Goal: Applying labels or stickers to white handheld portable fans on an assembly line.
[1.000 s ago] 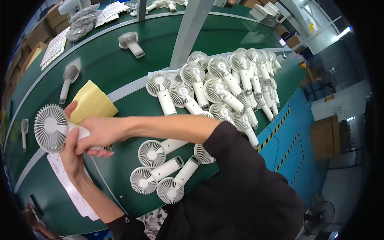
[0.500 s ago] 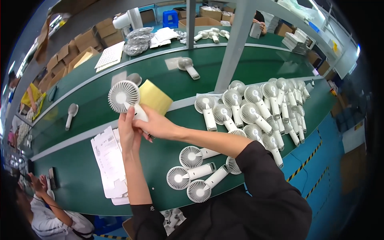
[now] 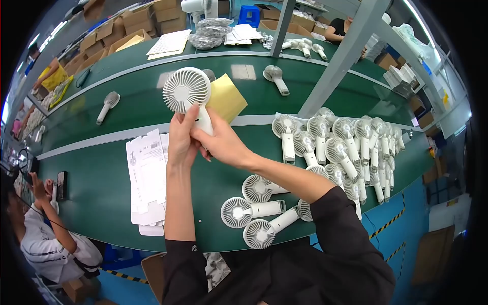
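Note:
A white handheld fan [image 3: 186, 90] is held upright over the green workbench, its round grille facing me. My left hand [image 3: 181, 140] closes round the handle from the left, thumb near its top. From the right, my right hand [image 3: 223, 141] grips the same handle lower down; the lower end is hidden by the fingers. A yellow card or sheet [image 3: 229, 99] shows just right of the fan head; I cannot tell whether it is held or lies behind. Several similar fans [image 3: 338, 150] are heaped on the bench to my right, with a few [image 3: 236, 212] closer to me.
Flat white cartons [image 3: 147, 178] are stacked left of my forearms. Behind the pale rail, single fans [image 3: 275, 79] lie on a green surface. A grey post [image 3: 345, 56] rises at right. Another person [image 3: 56, 234] sits at the left; a further person [image 3: 338, 30] is across the back.
The view has shifted, so most of the scene sits further right and higher in the picture. Both hands still hold the fan with much the same grip.

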`<control>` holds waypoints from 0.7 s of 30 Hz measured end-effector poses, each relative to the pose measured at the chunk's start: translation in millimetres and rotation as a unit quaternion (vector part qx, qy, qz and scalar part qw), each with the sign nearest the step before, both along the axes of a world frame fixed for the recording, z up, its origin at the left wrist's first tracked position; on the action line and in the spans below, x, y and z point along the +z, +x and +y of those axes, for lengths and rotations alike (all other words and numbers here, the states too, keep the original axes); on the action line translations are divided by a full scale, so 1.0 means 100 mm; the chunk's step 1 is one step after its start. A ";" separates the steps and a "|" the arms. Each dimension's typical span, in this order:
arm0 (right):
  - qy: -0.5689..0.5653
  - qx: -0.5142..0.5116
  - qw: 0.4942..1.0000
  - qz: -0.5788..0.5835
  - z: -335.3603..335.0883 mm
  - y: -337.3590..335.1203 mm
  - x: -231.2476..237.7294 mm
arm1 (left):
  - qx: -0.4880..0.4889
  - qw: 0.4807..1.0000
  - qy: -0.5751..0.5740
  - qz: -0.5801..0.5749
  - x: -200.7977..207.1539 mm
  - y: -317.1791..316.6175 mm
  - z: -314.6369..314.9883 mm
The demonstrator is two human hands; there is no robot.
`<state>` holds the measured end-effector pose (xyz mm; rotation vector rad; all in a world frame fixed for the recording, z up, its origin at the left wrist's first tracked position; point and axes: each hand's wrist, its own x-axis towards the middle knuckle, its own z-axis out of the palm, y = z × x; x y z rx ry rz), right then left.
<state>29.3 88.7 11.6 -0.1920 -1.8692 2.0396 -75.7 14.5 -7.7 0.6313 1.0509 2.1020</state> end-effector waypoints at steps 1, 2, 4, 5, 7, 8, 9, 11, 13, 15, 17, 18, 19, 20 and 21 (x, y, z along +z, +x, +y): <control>-0.013 0.004 1.000 0.002 -0.01 0.00 0.00 | -0.027 1.000 -0.003 -0.003 0.00 -0.02 -0.03; -0.012 0.002 1.000 0.001 -0.01 0.01 0.01 | -0.054 0.999 -0.006 -0.006 0.01 -0.02 -0.04; 0.008 -0.009 1.000 0.000 0.00 0.04 0.03 | -0.034 0.999 -0.001 -0.027 0.05 0.02 0.02; 0.007 -0.015 1.000 -0.003 0.01 0.04 0.00 | 0.000 1.000 0.006 -0.021 0.09 0.04 0.05; 0.001 -0.007 1.000 -0.016 0.01 0.02 -0.07 | 0.050 0.998 -0.018 -0.024 0.09 0.01 0.08; -0.002 -0.012 1.000 -0.020 0.01 0.02 -0.08 | 0.045 0.998 -0.021 -0.027 0.08 0.00 0.07; -0.019 -0.013 1.000 -0.017 0.01 0.02 -0.08 | 0.048 0.999 -0.021 -0.012 0.06 -0.01 0.06; -0.030 -0.017 0.999 0.001 0.02 -0.01 -0.11 | 0.072 0.997 -0.027 0.026 0.02 -0.07 0.05; -0.008 -0.027 1.000 -0.001 0.08 -0.03 -0.19 | 0.104 0.993 -0.039 0.050 -0.01 -0.06 0.11; 0.014 -0.030 0.999 -0.002 0.14 -0.06 -0.23 | 0.142 0.986 -0.052 0.074 -0.01 -0.08 0.14; -0.022 -0.047 0.998 0.021 0.19 -0.04 -0.27 | 0.163 0.983 -0.036 0.071 0.00 -0.11 0.14; -0.025 -0.044 0.999 0.019 0.23 -0.02 -0.30 | 0.166 0.983 -0.039 0.070 0.01 -0.14 0.12; -0.034 -0.058 0.998 -0.001 0.27 0.01 -0.32 | 0.206 0.974 -0.034 0.084 0.03 -0.16 0.09; -0.043 -0.072 0.996 -0.020 0.31 0.04 -0.35 | 0.246 0.964 -0.028 0.098 0.06 -0.18 0.06; -0.056 -0.071 0.995 -0.041 0.34 0.08 -0.36 | 0.280 0.954 -0.047 0.098 0.09 -0.21 0.01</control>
